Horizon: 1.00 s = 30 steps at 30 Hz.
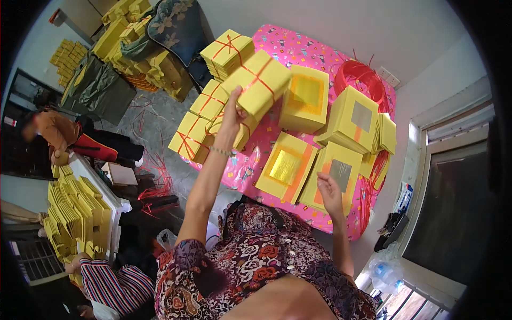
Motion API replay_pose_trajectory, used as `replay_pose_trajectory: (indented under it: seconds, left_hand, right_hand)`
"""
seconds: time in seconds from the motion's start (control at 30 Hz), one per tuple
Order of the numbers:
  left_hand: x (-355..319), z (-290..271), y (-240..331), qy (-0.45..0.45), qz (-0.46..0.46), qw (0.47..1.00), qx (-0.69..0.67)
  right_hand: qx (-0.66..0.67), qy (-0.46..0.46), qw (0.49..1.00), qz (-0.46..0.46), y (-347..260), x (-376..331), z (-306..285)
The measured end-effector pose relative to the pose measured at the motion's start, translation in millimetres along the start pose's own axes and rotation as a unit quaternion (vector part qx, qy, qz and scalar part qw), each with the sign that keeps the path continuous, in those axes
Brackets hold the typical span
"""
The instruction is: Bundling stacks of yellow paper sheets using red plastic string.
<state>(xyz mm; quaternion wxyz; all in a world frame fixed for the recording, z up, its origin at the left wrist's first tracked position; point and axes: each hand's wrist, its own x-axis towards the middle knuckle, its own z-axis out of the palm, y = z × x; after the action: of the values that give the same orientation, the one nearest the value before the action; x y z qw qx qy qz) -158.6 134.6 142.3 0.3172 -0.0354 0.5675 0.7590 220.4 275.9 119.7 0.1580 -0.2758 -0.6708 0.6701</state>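
My left hand (233, 113) grips a tied bundle (258, 82) of yellow joss paper by its near left edge, the red string crossing over its top. The bundle is tilted above other tied bundles (193, 133) at the table's left side. Over a stack of joss paper with a silver foil square (340, 172) hovers my right hand (329, 193), its fingers curled together and nothing visible in them. Beside that stack lies another with a gold foil square (286, 166). Behind them are untied stacks with a gold square (306, 92) and a silver square (361, 116).
A pink patterned cover (290, 42) lies over the table. Red string coils (358, 80) sit at its back right, more hanging at the right edge. On the left, two other people work beside a white table (114, 213) with yellow paper stacks. A chair (178, 32) stands behind.
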Motion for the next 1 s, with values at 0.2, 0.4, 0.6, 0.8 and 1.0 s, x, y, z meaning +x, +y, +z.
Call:
replay_pose_trajectory:
  seconds: [0.2, 0.4, 0.6, 0.8, 1.0]
  left_hand:
    - [82, 10, 3, -0.076, 0.004, 0.990, -0.119]
    - [91, 22, 0, -0.066, -0.028, 0.992, -0.106]
    - [88, 23, 5, -0.067, -0.025, 0.995, -0.069]
    - [91, 26, 11, -0.065, -0.075, 0.990, -0.101]
    - [96, 14, 11, -0.039, -0.122, 0.988, -0.082]
  right_hand:
    - [-0.073, 0.017, 0.997, 0.027, 26, -23, 14]
    - [-0.147, 0.039, 0.986, 0.068, 24, -30, 20]
    - [-0.206, 0.049, 0.977, 0.028, 22, -39, 27]
    - [-0.286, 0.034, 0.957, -0.014, 19, -34, 29]
    - [-0.418, -0.002, 0.899, -0.129, 31, -25, 36]
